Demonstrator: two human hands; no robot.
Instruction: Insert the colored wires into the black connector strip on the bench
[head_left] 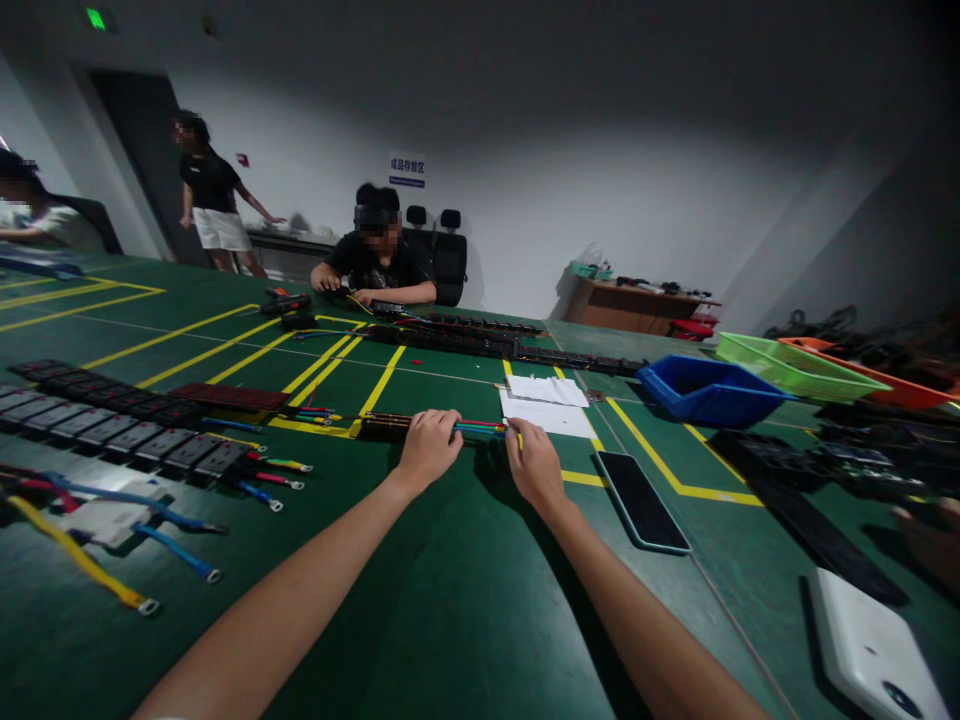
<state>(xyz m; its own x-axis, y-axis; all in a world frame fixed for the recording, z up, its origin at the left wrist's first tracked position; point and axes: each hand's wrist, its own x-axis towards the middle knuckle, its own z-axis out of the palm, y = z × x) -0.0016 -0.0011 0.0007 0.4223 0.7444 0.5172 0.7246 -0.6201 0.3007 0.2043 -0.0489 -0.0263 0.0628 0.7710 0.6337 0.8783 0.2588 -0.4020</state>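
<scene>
My left hand (427, 448) is wrapped round the end of a dark strip (384, 427) with copper-coloured lines, low over the green table. Red, blue and green wires (480, 427) run from it across to my right hand (534, 458). The fingers of that hand are closed round the far ends of the wires, and the tips are partly hidden. White paper sheets (551, 408) lie just beyond my right hand. A phone with a dark screen (641, 502) rests to its right.
Black socket strips (150, 440) with lugged wires lie at left. A blue bin (709, 390), a green basket (795, 365) and an orange basket (877, 375) stand at right. Near the front right corner is a white device (874, 640). Across the table sits a person (382, 250).
</scene>
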